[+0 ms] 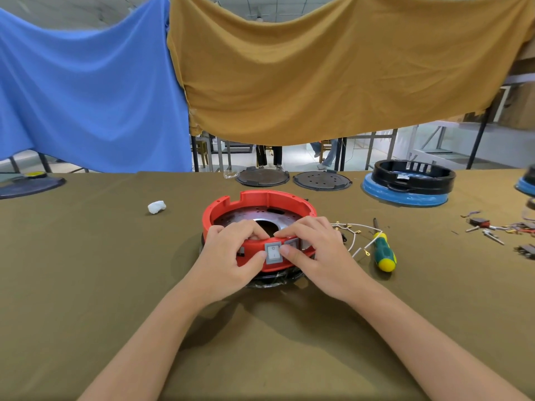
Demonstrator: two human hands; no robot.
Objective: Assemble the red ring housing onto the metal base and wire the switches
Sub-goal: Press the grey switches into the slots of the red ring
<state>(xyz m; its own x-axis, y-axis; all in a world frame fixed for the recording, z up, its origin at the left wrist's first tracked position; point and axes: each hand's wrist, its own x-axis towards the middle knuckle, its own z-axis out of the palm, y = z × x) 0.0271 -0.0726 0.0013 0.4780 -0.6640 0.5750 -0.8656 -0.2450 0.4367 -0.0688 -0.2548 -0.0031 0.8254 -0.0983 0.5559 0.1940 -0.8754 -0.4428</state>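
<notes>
Even, bright overhead light fills the scene. Soft shadows pool under both forearms and beside the red ring housing (259,209) on the desk (86,270). Wide-angle distortion bows the desk's far edge; objects at the right border smear into blur.

Workshop: cloth-covered bench (86,256), screwdriver (383,251), loose wires (351,230).

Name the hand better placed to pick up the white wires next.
Right. The white wires with brass terminals lie just beside the right hand; the left hand grips the red plastic ring housing on the far side.
</notes>
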